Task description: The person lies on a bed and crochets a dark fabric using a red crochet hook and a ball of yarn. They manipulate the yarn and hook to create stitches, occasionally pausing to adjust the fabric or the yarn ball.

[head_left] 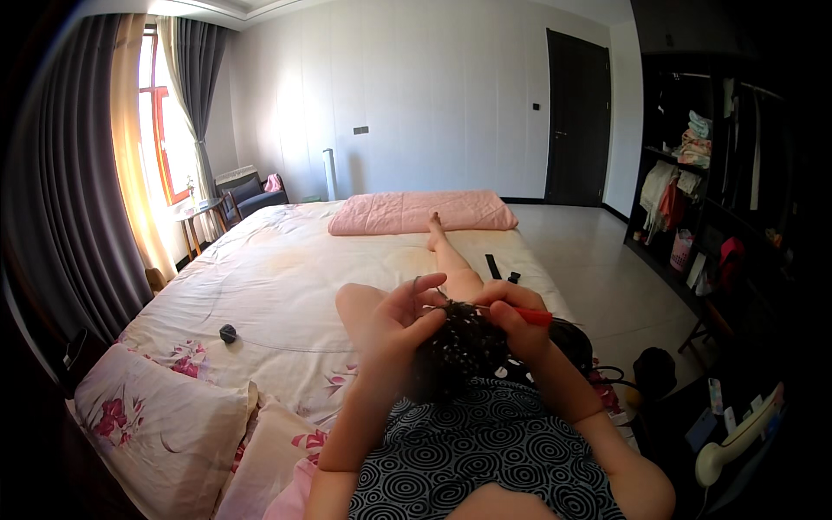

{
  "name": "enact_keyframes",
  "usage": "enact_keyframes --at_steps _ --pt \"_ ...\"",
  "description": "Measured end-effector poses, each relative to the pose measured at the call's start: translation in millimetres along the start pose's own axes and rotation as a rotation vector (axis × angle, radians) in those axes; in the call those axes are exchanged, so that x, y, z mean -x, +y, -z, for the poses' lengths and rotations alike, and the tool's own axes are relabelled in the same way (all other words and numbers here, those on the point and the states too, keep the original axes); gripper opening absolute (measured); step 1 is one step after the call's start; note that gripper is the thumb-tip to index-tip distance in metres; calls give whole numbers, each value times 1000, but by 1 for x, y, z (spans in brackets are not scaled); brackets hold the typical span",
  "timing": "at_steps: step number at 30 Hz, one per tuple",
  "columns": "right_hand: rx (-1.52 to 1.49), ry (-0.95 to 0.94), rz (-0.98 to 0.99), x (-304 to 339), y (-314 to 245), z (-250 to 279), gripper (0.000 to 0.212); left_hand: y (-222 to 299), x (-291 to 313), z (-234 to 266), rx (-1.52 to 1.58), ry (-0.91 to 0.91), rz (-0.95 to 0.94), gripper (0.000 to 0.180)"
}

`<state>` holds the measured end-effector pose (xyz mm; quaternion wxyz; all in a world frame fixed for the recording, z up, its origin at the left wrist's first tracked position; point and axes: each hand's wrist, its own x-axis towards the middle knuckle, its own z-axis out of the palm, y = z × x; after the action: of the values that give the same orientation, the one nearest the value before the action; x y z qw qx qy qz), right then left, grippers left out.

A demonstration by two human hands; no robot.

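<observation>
My right hand (518,314) is closed round the red handle of a crochet hook (532,317), whose thin shaft points left toward my other hand. A black crocheted piece (461,342) with white flecks hangs between my hands over my lap. My left hand (414,310) pinches its upper edge between thumb and fingers, and the index finger is raised with dark yarn looped round it. The hook's tip is at the top edge of the piece, too small to make out. A small ball of dark yarn (227,334) lies on the bed at the left.
I sit on a bed with a pale flowered sheet (260,277). A folded pink quilt (420,213) lies at its far end, near my outstretched foot. Flowered pillows (160,407) are at the near left. A black strap (493,267) lies beyond my right hand; a pale handset (737,438) stands at the right.
</observation>
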<state>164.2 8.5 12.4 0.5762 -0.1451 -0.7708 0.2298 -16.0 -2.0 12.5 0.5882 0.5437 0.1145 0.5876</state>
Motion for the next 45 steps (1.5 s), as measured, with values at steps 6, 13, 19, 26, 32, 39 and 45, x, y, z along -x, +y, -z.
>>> enact_keyframes --at_steps 6,13,19,26,32,39,45 --pt "-111 106 -109 -4 5 -2 14 4 6 -15 -120 39 -126 59" --pt "-181 133 -125 -5 9 -5 10 -2 7 -23 -223 114 -211 66" --pt "-75 100 -70 -8 -1 -8 9 -12 9 -22 -626 238 -398 54" --pt "586 97 688 -18 11 -9 20 -25 7 -22 -908 332 -651 40" --pt "560 121 816 -15 8 -13 20 -3 8 -20 -120 53 -158 64" --pt "363 83 641 -17 11 0 32 6 7 -6 19 -69 -50 65" --pt "259 54 432 -13 -5 12 23 9 8 -3 3 -92 -61 61"
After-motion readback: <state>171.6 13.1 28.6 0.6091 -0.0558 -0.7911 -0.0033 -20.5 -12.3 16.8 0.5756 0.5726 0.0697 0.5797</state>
